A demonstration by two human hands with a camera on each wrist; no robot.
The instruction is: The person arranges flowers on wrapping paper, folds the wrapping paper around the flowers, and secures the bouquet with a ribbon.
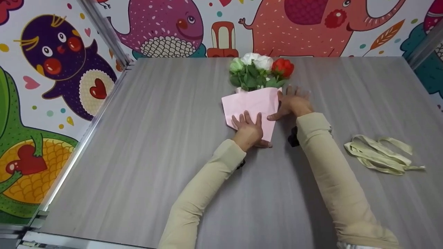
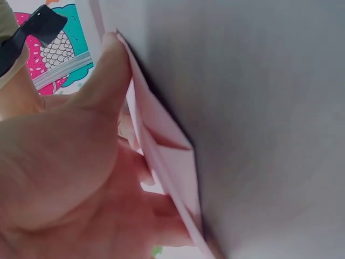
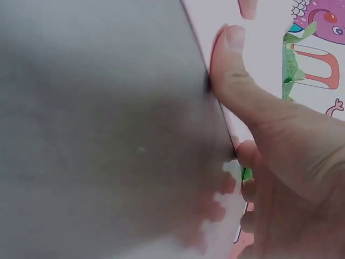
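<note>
A bouquet of artificial flowers lies on the table, its white blooms [image 1: 258, 62] and red bloom [image 1: 283, 67] showing above pink wrapping paper [image 1: 249, 100]. My left hand [image 1: 249, 133] rests on the lower part of the paper, fingers spread and straight. In the left wrist view the thumb lies by the folded edge of the paper [image 2: 167, 129]. At the wrapper's right edge is my right hand [image 1: 292, 102], its thumb [image 3: 229, 65] touching the paper and its other fingers extended beside the edge. The flower stems are hidden inside the paper.
A loose pale-yellow ribbon [image 1: 379, 154] lies in loops on the right of the grey table [image 1: 138, 155]. Walls printed with cartoon animals stand behind and to the left, with metal frame posts at the corners.
</note>
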